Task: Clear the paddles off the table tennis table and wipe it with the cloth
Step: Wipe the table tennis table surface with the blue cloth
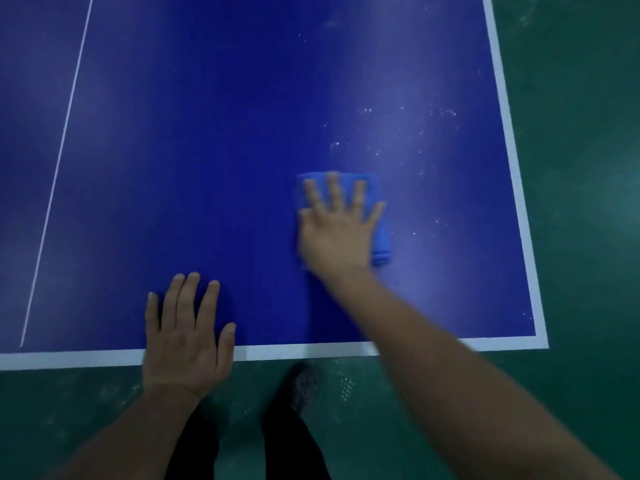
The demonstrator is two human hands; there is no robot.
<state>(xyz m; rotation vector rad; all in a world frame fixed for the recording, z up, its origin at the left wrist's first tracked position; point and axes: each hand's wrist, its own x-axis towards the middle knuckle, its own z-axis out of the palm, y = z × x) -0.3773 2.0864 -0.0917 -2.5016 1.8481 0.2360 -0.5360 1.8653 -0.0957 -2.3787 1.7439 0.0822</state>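
A dark blue table tennis table (225, 150) with white border lines fills the view. A folded blue cloth (379, 237) lies on its right half. My right hand (337, 226) presses flat on the cloth with straight, spread fingers; the hand is motion-blurred. My left hand (187, 337) rests flat on the table at its near edge, fingers straight. White dust specks (415, 140) dot the surface beyond and to the right of the cloth. No paddles are in view.
The table's near edge (294, 351) and right edge (509, 140) are in view, with a white centre line (59, 161) at the left. Green floor (581, 202) surrounds the table. My dark trousers and one shoe (304, 386) stand just below the near edge.
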